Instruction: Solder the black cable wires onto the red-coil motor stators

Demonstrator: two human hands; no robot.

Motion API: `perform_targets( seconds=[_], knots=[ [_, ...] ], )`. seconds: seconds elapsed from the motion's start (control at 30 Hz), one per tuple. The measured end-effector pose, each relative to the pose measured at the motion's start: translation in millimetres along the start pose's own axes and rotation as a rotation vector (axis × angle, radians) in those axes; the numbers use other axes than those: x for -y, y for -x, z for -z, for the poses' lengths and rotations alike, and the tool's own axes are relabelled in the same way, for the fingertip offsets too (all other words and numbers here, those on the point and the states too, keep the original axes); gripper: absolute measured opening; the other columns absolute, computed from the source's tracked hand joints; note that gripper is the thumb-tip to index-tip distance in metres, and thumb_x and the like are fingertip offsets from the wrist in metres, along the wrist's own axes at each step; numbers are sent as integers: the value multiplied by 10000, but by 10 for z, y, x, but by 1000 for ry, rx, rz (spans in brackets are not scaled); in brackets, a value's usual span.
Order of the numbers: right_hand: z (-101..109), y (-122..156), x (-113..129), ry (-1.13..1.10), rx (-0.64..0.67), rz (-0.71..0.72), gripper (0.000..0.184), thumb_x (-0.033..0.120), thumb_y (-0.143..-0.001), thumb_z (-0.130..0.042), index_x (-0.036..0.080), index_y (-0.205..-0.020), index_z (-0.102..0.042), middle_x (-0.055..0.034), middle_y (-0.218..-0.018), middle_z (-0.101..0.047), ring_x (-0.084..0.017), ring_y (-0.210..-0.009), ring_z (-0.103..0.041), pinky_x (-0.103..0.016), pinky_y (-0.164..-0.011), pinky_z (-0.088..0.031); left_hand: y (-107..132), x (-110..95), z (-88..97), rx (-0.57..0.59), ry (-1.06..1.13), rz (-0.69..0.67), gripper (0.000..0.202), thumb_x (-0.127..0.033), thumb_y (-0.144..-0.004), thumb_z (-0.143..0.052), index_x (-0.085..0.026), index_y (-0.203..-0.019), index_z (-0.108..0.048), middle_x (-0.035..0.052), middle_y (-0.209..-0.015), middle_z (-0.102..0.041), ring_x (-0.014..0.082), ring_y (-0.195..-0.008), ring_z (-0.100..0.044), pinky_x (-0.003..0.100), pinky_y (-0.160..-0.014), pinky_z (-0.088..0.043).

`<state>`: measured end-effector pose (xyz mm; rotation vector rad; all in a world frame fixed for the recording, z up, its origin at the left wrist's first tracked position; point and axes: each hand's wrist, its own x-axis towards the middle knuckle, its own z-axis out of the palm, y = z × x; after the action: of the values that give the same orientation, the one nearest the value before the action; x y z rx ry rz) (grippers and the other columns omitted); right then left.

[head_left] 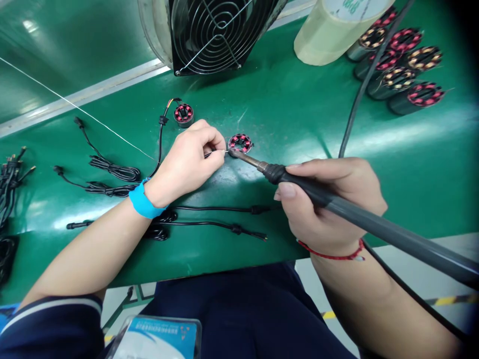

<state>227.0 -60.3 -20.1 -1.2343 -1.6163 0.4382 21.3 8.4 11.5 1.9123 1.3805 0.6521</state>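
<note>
My right hand (337,199) is closed around the grey and black handle of a soldering iron (374,223). The iron's tip reaches the near left edge of a small motor stator (245,139) with red windings, lying on the green bench. My left hand (190,157) pinches a thin silvery solder wire (75,105), whose end pokes out at the fingertips beside the iron tip. Whether the wire touches the stator I cannot tell. Behind my left hand stands another red-wound stator (184,115) with a black cable (160,142) joined to it by coloured leads.
A black fan (220,30) stands at the back, with a large tape roll (322,35) to its right. Several stacked stators (417,97) are at the far right. Coiled black cables (116,169) lie left and in front; a cable bundle (11,184) sits at the left edge.
</note>
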Motion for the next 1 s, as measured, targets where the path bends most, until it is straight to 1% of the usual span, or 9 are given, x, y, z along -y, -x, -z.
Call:
perform_targets(
  seconds=[0.07,0.23,0.33,0.47,0.57,0.67,0.83,0.93,1.0],
  knots=[
    [-1,-2,-11,-3,-5,5,171,346,-824,-696,288,-979,-655,-30,-800,-708,-168,-569,-650,-341,-539,-554,-1,6,-4,-1,-8,-10,121,-53,-712,-544,-162,-683,-586,16,-801,-561,91,-621,-453,301,-672,-491],
    [-16,-27,-17,-25,-18,68,180,327,-821,-707,273,-984,-654,2,-750,-691,-134,-528,-630,-290,-490,-523,-5,26,-13,-13,-35,-41,110,-56,-722,-535,-153,-697,-582,7,-798,-558,77,-616,-451,273,-664,-477],
    [-20,-23,-21,-29,-39,61,184,325,-823,-706,265,-991,-658,-1,-762,-686,-136,-545,-635,-295,-503,-524,-8,31,-13,-17,-48,-47,106,-60,-722,-533,-152,-700,-579,2,-792,-559,74,-619,-453,261,-657,-469],
    [-24,-26,-31,-35,-63,44,212,308,-827,-705,267,-1031,-659,-21,-858,-700,-174,-675,-685,-341,-618,-565,-14,29,-9,-19,-54,-49,107,-59,-719,-534,-150,-694,-584,-1,-780,-549,73,-614,-461,247,-617,-437],
    [-39,-68,-32,-60,-43,120,262,266,-842,-694,292,-1099,-647,-26,-942,-719,-195,-788,-712,-358,-714,-590,-20,19,-5,-17,-59,-44,103,-61,-725,-533,-145,-696,-585,0,-780,-551,72,-615,-457,244,-614,-424],
    [-53,-121,-19,-46,10,161,346,241,-862,-677,313,-1196,-624,-33,-1076,-731,-207,-869,-725,-372,-789,-608,-22,4,-1,-14,-66,-29,92,-74,-738,-535,-142,-702,-586,-1,-776,-552,73,-618,-452,239,-613,-414],
    [-9,-230,50,-33,158,112,417,290,-903,-637,313,-1312,-557,-31,-1243,-689,-208,-936,-731,-381,-840,-622,-19,-18,11,-7,-62,-1,92,-71,-746,-541,-136,-708,-593,-7,-760,-529,67,-606,-445,228,-602,-398],
    [39,-384,90,-25,261,60,373,303,-942,-572,318,-1314,-546,-16,-1210,-699,-181,-872,-737,-363,-815,-622,-18,-29,18,4,-52,7,87,-79,-763,-548,-136,-714,-592,-7,-774,-536,64,-601,-444,219,-585,-392],
    [50,-521,90,-29,356,28,323,275,-955,-530,317,-1275,-562,-1,-1098,-730,-169,-831,-737,-341,-787,-617,-19,-36,25,6,-50,9,86,-84,-771,-551,-137,-718,-593,-9,-777,-538,62,-600,-446,216,-581,-389]
  ],
)
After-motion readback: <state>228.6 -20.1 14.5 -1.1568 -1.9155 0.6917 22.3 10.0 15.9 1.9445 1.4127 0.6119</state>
